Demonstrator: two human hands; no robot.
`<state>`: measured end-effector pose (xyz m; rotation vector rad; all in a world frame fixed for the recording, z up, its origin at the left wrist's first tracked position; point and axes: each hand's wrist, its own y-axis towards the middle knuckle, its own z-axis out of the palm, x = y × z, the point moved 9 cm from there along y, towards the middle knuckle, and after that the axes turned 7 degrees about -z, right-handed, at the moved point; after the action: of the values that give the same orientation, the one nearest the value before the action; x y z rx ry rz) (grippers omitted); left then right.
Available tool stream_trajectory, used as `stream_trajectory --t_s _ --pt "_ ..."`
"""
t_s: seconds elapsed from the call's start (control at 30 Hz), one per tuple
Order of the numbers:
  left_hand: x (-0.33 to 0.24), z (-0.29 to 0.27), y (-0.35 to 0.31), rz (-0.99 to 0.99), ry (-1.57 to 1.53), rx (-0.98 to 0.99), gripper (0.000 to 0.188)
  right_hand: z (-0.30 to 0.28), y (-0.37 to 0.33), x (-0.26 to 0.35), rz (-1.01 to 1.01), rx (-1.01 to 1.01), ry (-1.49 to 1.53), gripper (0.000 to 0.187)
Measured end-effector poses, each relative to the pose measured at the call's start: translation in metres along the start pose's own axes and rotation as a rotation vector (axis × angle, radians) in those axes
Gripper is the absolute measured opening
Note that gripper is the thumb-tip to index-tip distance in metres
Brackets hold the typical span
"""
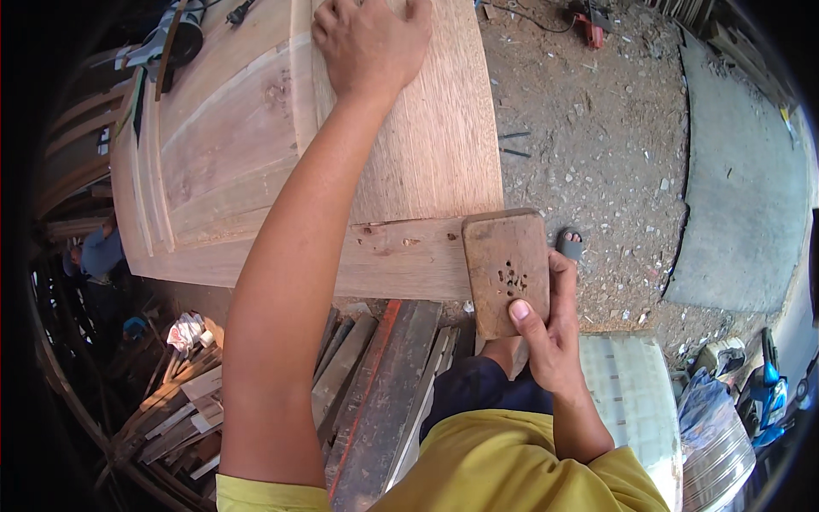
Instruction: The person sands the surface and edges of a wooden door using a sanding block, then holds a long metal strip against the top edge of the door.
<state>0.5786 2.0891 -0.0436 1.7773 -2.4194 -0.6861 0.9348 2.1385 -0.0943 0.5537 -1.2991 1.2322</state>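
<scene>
A large pale wooden door with raised panels and mouldings lies flat in front of me. My left hand rests on its far part, fingers apart, their tips cut off by the upper edge of the picture. Close to the door's near right corner, my right hand grips a worn brown wooden block, thumb on its face and fingers behind. A cluster of small dark holes marks the middle of the block. Knots and small gouges show along the door's near rail.
Planks and offcuts are piled below the door. A power tool is at the far left, a red tool on the dirt floor. A grey sheet lies right. Someone in blue is at the left.
</scene>
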Motion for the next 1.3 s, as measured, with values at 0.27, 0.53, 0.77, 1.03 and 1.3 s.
stream_trajectory --t_s 0.27,0.53,0.77,1.03,1.3 --pt "0.003 0.003 0.002 -0.032 -0.003 0.071 0.059 0.016 0.013 0.023 -0.207 0.013 -0.593 0.075" --pt "0.004 0.002 0.001 -0.016 0.014 0.023 0.058 0.026 0.022 0.028 -0.249 -0.109 -0.52 0.067" --pt "0.004 0.003 0.003 -0.001 0.01 0.079 0.06 0.025 -0.003 0.024 -0.241 -0.097 -0.626 0.067" --pt "0.004 0.008 0.0 0.024 0.057 -0.015 0.056 0.031 0.066 0.039 -0.236 -0.148 -0.492 0.065" --pt "0.011 0.001 0.002 0.01 -0.019 -0.029 0.044 0.032 0.066 0.034 -0.212 -0.197 -0.432 0.063"
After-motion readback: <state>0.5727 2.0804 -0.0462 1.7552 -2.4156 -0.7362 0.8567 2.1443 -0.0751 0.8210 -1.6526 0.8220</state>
